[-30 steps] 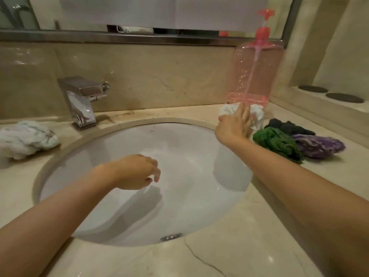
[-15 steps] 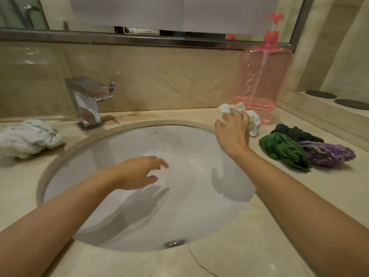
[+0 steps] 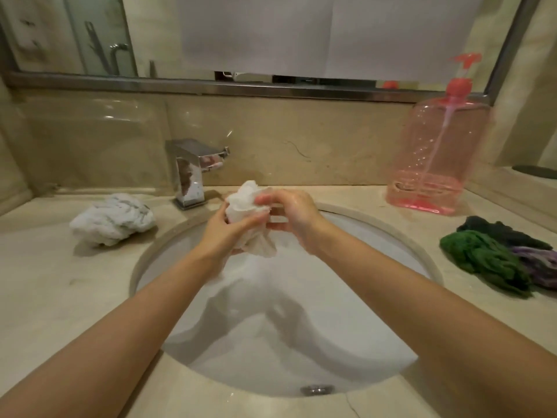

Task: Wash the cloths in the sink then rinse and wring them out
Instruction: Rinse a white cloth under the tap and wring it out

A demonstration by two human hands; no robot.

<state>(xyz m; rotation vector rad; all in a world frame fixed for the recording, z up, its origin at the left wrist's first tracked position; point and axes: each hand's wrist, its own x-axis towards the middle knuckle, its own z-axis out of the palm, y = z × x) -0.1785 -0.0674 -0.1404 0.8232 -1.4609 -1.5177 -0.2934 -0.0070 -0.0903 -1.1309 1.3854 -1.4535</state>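
- Sink basin (image 3: pixel 301 342) nearest, overflow slot (image 3: pixel 317 389) at the near rim; no water visibly running.
- Left hand (image 3: pixel 224 233) and right hand (image 3: pixel 291 214) both curled around a white cloth (image 3: pixel 247 206), bunched, held above the basin just in front of the faucet (image 3: pixel 193 173).
- Balled white cloth (image 3: pixel 113 218) on the counter left; green cloth (image 3: pixel 485 262), dark cloth (image 3: pixel 500 232) and purple cloth (image 3: pixel 539 263) piled on the right.
- Pink pump bottle (image 3: pixel 443 158) at the back right.
- Risk: wringing over the rim drips onto the counter; a loose grip could drop the cloth.
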